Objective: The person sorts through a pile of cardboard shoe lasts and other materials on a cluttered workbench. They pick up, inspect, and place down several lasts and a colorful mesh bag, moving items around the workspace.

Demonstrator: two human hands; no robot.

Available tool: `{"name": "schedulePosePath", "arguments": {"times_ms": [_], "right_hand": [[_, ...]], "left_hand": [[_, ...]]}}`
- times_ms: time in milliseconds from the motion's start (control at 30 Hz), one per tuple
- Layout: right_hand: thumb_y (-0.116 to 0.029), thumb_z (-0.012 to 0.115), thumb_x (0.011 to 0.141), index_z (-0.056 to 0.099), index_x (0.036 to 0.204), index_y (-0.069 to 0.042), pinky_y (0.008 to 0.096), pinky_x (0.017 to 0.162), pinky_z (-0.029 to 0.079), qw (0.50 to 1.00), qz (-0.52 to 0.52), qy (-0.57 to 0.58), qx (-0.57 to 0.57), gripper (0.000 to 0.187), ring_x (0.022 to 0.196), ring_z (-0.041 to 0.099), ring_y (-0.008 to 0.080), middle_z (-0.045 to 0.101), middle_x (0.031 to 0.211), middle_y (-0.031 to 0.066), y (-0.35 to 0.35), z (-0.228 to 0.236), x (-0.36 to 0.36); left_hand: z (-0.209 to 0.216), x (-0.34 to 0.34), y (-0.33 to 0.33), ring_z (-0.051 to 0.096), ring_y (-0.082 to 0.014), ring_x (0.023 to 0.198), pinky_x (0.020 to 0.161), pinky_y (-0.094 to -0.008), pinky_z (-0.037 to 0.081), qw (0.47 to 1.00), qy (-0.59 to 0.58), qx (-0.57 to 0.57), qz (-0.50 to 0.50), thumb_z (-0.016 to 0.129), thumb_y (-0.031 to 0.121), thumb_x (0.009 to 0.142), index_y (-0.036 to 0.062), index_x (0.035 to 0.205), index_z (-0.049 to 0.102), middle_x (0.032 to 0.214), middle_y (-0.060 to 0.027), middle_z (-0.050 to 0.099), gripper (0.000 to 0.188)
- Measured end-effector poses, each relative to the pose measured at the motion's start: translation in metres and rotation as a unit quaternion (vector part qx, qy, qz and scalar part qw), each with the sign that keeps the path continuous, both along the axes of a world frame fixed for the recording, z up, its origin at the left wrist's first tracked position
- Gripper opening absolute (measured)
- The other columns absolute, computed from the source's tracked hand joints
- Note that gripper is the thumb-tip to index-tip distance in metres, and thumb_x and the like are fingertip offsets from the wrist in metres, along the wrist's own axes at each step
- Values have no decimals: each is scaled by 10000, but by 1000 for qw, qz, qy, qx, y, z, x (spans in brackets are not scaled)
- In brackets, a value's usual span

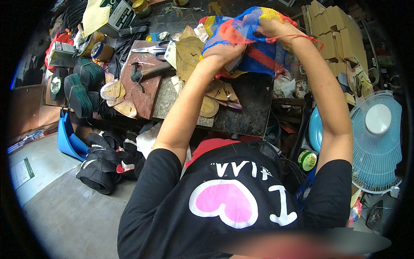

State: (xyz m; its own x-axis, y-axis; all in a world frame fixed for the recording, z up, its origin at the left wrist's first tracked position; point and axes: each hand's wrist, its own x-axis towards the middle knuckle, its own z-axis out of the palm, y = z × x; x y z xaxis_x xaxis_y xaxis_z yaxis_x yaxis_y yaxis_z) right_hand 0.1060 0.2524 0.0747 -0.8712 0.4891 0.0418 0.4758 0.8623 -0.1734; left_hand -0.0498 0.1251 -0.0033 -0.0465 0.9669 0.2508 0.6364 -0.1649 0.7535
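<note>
A mesh bag (261,54) in blue, red and yellow is stretched between my two hands over the far edge of the worktable. My left hand (225,53) grips its near left part, with some fingers hidden by the netting. Higher and to the right, my right hand (274,28) is closed on the yellow and red top of the bag. A red cord (297,37) from the bag loops by my right wrist. Left of my left forearm lie brown pattern pieces (189,52), and more pattern pieces (209,107) lie under that forearm. What the bag holds is mostly hidden.
A hammer (151,72) and scissors (151,50) lie on a reddish-brown board (144,97). Dark green bundles (78,96) and jars (101,51) crowd the left. Cardboard boxes (340,36) and a blue fan (376,142) stand right. Black rolled pieces (101,172) sit on the floor.
</note>
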Motion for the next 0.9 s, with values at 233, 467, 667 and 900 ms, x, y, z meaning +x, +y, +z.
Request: {"name": "schedulePosePath", "arguments": {"times_ms": [233, 467, 667, 900], "right_hand": [[-322, 658, 844, 604, 1188, -166, 427, 830, 523, 988, -126, -90, -25, 381, 936, 665, 303, 673, 1002, 142, -42, 33, -8], [-364, 740, 765, 471, 1385, -262, 532, 1043, 340, 957, 115, 13, 265, 683, 1111, 588, 283, 666, 1084, 75, -84, -6, 24], [-246, 731, 747, 678, 1151, -233, 534, 1095, 302, 961, 64, -235, 131, 408, 1074, 589, 239, 670, 1010, 35, -84, -5, 41], [-132, 637, 790, 724, 1006, -173, 522, 1098, 310, 974, 52, -140, 169, 237, 1071, 574, 234, 647, 977, 55, -57, -10, 56]], "left_hand": [[-25, -16, 22, 590, -351, 1101, 936, -423, 479, 984, 140, 105, 44, 581, 303, 880, 207, 1287, 557, 1210, -155, 612, 418], [-14, -38, 40, 609, -386, 1043, 864, -439, 502, 987, 116, -43, 101, 570, 290, 896, 109, 1159, 624, 1068, -201, 657, 323], [-7, -42, 52, 617, -390, 1026, 863, -435, 502, 989, 73, 89, 94, 579, 307, 886, 99, 1128, 631, 1060, -202, 661, 323], [-24, -34, 57, 621, -398, 998, 837, -455, 503, 984, 62, 107, 131, 568, 270, 854, 81, 1002, 673, 1034, -213, 665, 261]]}}
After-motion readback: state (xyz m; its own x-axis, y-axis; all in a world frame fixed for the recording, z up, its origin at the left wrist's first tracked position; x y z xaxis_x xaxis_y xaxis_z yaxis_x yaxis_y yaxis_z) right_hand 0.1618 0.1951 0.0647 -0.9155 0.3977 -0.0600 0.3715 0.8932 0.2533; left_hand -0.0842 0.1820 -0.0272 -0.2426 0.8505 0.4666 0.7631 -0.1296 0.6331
